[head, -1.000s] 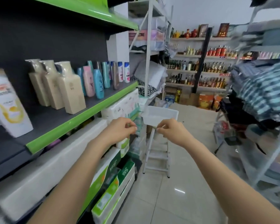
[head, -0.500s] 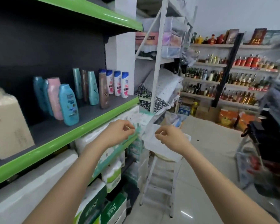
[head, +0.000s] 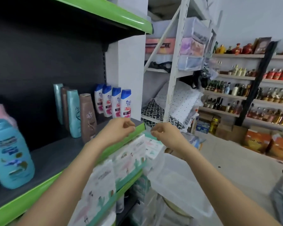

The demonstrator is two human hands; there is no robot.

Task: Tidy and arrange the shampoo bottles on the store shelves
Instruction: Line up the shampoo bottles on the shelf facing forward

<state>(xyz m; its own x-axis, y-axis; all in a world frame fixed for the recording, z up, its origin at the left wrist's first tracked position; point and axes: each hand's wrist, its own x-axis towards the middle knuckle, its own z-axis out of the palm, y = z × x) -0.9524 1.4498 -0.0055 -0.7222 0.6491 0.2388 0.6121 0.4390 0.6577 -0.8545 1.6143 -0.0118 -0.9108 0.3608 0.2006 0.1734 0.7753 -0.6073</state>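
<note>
On the dark shelf with a green front edge (head: 44, 183) stand several shampoo bottles. Several white bottles with blue caps (head: 114, 102) line up at the far right end. A brown bottle (head: 88, 117) and teal bottles (head: 73, 113) stand left of them. A large blue bottle (head: 11, 154) and a pink one (head: 0, 112) are at the near left. My left hand (head: 119, 128) hovers over the shelf's right end, fingers curled, holding nothing. My right hand (head: 164, 133) floats just past the shelf end, fingers curled and empty.
Tissue packs (head: 118, 163) fill the shelf below. A clear plastic bin (head: 178, 181) sits on a white stool under my right arm. A white rack (head: 173, 75) holds pillows and boxes. Liquor shelves (head: 252, 98) line the far wall beyond the tiled floor.
The view has shifted right along the shelf; the beige bottles left the frame and the blue-capped bottles came closer. Both hands rose from bin level to the shelf's end.
</note>
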